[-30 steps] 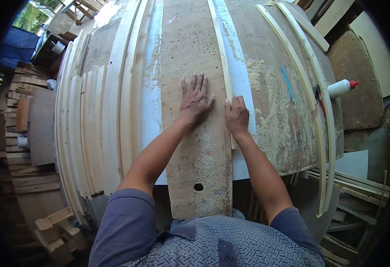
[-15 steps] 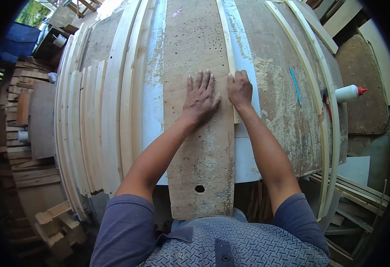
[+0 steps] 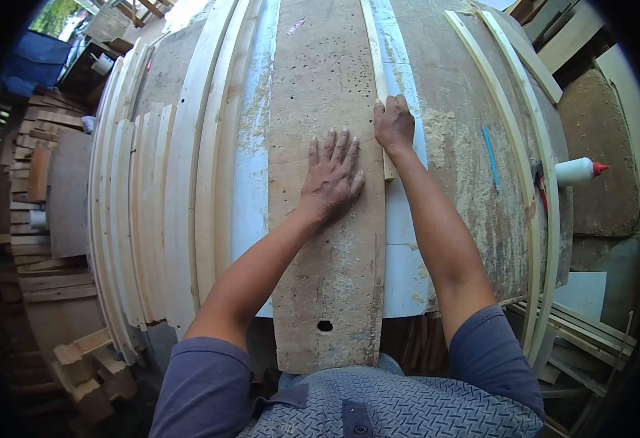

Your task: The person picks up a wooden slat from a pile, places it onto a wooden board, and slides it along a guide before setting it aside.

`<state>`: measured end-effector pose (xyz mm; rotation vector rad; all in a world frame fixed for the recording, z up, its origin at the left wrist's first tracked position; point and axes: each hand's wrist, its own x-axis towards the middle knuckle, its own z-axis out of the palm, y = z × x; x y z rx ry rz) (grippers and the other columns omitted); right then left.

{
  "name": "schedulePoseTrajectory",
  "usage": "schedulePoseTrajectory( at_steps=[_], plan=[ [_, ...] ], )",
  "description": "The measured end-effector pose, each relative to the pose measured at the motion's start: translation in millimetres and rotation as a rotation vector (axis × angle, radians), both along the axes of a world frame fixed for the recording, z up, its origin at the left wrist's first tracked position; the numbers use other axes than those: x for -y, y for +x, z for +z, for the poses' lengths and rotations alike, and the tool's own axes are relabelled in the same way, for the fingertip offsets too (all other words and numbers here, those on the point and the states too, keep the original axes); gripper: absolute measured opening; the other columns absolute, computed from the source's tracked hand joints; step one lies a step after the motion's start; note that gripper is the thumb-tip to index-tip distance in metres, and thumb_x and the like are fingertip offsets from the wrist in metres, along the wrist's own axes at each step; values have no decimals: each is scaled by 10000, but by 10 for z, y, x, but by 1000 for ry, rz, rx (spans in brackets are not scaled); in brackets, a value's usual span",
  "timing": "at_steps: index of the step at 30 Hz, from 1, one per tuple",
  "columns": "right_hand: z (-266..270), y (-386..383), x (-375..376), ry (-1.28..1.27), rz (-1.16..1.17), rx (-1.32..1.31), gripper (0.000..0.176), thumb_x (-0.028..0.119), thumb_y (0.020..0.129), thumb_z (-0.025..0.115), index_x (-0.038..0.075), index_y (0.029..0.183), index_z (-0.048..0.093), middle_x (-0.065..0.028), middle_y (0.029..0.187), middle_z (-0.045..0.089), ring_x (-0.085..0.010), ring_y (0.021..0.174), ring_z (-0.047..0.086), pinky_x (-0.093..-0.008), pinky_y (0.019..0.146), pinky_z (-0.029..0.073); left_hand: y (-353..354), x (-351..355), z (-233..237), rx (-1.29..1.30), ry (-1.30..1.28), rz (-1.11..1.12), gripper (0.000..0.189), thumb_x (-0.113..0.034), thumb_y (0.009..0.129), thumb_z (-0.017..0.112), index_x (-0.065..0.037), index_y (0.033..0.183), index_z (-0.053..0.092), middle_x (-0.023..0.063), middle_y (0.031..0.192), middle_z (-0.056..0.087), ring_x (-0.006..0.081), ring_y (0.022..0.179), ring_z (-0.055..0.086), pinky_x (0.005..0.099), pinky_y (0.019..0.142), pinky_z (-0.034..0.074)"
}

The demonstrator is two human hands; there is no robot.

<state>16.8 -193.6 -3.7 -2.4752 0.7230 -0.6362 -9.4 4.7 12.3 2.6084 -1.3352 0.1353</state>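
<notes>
My left hand (image 3: 330, 181) lies flat on a wide, dusty board (image 3: 320, 95), its fingers spread. This board has many small holes and a larger dark hole near its front end. At the board's right edge, my right hand (image 3: 395, 125) is closed around a thin wooden strip (image 3: 374, 55). The strip runs lengthwise along that edge, and its near end shows just below my wrist. Beneath both, a white sheet (image 3: 406, 281) shows on either side of the board.
Several long planks (image 3: 182, 175) lie to the left. On the right are a blue pencil (image 3: 491, 159), two long strips (image 3: 495, 95), and a white glue bottle (image 3: 575, 171) with a red cap. Sawdust covers parts of the worktable (image 3: 458, 219). Stacked wood offcuts (image 3: 31, 241) stand at far left.
My right hand has moved forward along the board with the strip, whose near end is now farther from me. My left hand stays flat on the board.
</notes>
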Motion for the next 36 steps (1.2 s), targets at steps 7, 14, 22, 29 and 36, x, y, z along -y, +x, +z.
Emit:
schedulePoseTrajectory(
  at_steps=[7,14,22,29,36],
  plan=[
    [-7,391,195,-21,-5,19,338,265,948,531,-51,905,641,-235,1036,605,-426,893,650,-492,817,525,29,6,30,-5,11,-14,683,-367,945,444,-28,1519,296,171,1596,243,342,1495,151,541,1211,43],
    [49,900,454,23,-12,5,374,313,927,559,-44,943,666,-252,1059,634,-439,931,656,-498,837,530,35,-2,72,-29,14,-16,674,-368,948,438,-31,1515,301,174,1599,236,350,1499,146,540,1212,37],
    [183,1229,664,44,-89,-224,416,346,972,495,-21,1059,670,-242,1147,641,-423,1069,635,-490,932,506,80,-11,18,-91,-2,1,680,-411,950,433,-86,1532,299,119,1613,231,308,1509,135,529,1218,28],
    [642,-62,862,235,-79,-406,548,360,1008,344,-64,1055,687,-309,1141,642,-425,1135,608,-483,984,470,79,-14,-81,-62,37,21,679,-459,957,422,-133,1540,298,92,1619,228,289,1513,129,519,1221,23],
    [564,-2269,168,505,-57,-10,558,409,1018,397,-85,967,650,-245,912,667,-382,924,649,-483,803,481,0,-55,-193,-25,-13,-17,600,-416,968,412,-138,1499,379,99,1600,273,283,1507,148,533,1214,60]
  ],
)
